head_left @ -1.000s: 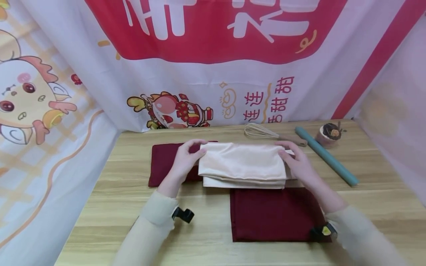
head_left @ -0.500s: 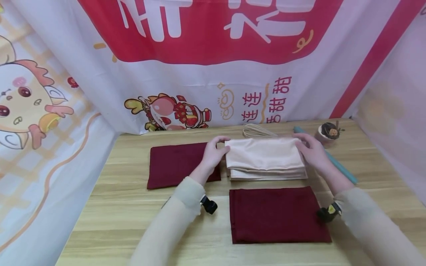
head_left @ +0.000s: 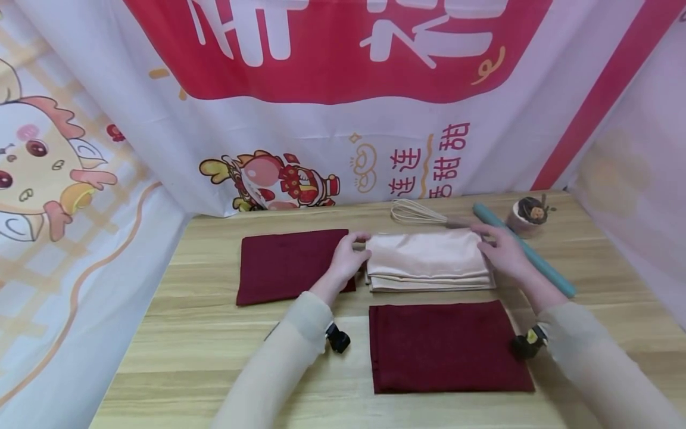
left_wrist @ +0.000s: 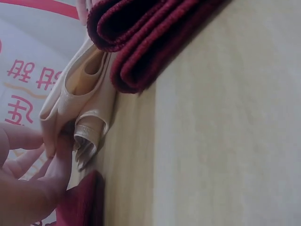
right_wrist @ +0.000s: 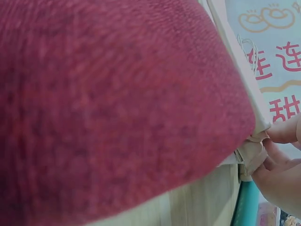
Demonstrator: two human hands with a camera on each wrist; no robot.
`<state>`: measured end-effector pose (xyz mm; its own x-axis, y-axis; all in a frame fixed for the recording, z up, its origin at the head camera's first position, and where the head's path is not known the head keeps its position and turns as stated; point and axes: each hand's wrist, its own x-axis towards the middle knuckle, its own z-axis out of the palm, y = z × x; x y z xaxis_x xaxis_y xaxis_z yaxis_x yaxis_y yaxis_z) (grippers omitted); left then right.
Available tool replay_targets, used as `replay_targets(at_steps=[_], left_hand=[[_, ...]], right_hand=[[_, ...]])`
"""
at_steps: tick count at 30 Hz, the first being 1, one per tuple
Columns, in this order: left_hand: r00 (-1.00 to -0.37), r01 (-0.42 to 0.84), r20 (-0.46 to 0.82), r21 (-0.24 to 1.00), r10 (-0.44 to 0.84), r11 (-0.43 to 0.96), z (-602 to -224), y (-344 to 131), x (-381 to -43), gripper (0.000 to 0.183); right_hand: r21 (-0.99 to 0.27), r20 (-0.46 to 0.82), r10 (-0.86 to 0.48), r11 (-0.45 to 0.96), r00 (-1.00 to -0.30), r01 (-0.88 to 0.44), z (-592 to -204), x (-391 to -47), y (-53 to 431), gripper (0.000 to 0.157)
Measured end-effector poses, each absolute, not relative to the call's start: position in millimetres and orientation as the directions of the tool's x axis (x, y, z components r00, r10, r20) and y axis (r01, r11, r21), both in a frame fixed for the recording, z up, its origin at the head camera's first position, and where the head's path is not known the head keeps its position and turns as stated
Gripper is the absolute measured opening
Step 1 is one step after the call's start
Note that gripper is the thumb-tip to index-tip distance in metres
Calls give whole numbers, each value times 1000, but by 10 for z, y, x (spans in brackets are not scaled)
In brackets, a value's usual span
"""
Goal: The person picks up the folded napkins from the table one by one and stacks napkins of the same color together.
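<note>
A folded cream satin cloth lies in layers at the back middle of the table. My left hand pinches its left end between thumb and fingers. At the opposite end, the thumb and fingers of my right hand pinch the right edge. The left wrist view shows the cream cloth's looped folds beside the left fingertips. A folded maroon cloth lies flat in front of the cream one. Another maroon cloth is on the left, its right side partly covered by my left hand.
Behind the cream cloth lies a whisk, its handle running toward my right hand. A teal rolling pin slants along the right, partly behind that hand. A cupcake-like item stands at the back right. A printed curtain hangs along the table's back edge.
Both hands have carried the cream cloth rightward, off the left maroon cloth, then lowered its upper layers slightly. The whisk's handle and more of the rolling pin show again.
</note>
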<state>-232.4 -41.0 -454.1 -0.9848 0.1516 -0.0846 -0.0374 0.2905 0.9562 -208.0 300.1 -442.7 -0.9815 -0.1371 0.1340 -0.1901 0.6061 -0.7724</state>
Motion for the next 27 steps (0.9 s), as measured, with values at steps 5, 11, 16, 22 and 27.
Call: replay_targets(at_steps=[5, 11, 16, 22, 27], left_hand=[[-981, -31, -89, 951, 175, 308, -4519, -467, -2278, 36], [-981, 11, -58, 938, 187, 346, -4433, -542, -2168, 34], [-971, 54, -39, 926, 237, 375, -4373, -600, -2048, 33], [-944, 102, -29, 922, 329, 373, -4336, -662, -1858, 34], [-925, 98, -47, 929, 376, 357, -4347, -705, -1695, 33]], right_hand=[[-775, 189, -169, 580, -967, -253, -4437, -2034, 3005, 46], [-736, 276, -215, 580, -937, -350, -4379, -1929, 2987, 50], [-689, 306, -173, 638, -936, -343, -4360, -1757, 2967, 38], [-663, 300, -180, 667, -937, -340, -4339, -1535, 2929, 36], [-640, 265, -240, 681, -934, -356, -4368, -1384, 2921, 34]])
